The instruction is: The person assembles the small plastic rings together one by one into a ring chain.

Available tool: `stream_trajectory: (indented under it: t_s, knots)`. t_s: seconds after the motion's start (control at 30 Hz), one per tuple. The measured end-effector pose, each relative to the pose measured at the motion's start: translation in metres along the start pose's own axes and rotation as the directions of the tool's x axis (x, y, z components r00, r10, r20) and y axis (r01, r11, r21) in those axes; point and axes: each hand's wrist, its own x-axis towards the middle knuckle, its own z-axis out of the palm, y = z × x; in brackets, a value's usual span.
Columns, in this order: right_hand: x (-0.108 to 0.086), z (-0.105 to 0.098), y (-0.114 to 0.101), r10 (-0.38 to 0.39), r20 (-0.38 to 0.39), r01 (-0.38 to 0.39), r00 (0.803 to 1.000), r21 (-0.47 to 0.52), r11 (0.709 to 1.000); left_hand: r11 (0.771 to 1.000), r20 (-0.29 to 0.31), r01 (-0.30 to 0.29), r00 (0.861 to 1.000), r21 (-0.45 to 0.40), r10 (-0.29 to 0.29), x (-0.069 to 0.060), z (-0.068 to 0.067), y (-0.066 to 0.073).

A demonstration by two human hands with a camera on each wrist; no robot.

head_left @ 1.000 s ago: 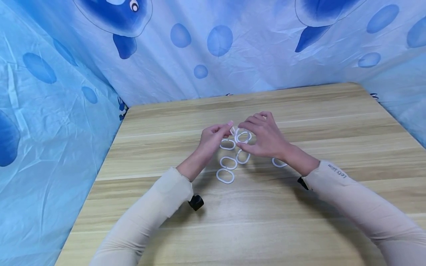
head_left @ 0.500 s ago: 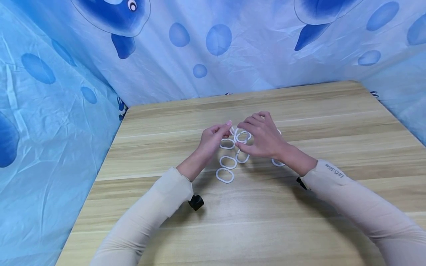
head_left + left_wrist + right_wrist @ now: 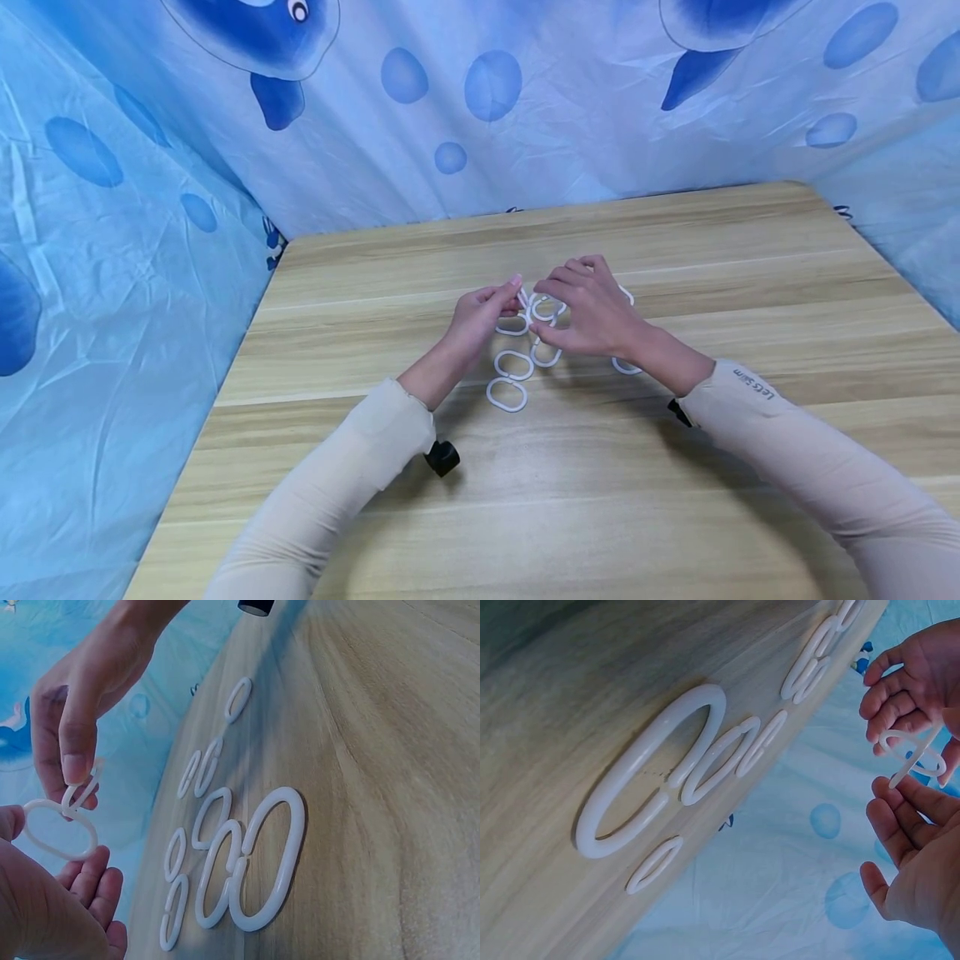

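My left hand pinches a white oval plastic ring between thumb and fingers, raised over the table. My right hand pinches a second white ring, thumb opposite the fingers. The two rings cross where the hands meet; I cannot tell whether one passes through the other. Below my hands, several more white rings lie flat on the wood. A big near one has a small gap in its side, as does the large ring in the right wrist view.
The wooden table has a rounded far right corner. A blue dolphin-patterned curtain hangs behind it and at both sides. A black wrist camera sits under the left sleeve. Another ring lies partly behind the right wrist.
Both hands keep their hold on the rings in nearly the same place. Only slight finger shifts show, and the head view has moved a little.
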Motion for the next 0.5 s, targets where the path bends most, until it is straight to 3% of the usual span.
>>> stream_trajectory:
  t_s: [0.5]
  knots:
    - [0.0006,-0.0007,-0.0015,-0.040,-0.036,0.040,0.999,-0.009,0.999,1.000,-0.011,0.004,1.000,-0.009,-0.005,-0.0038,-0.0005,0.0010]
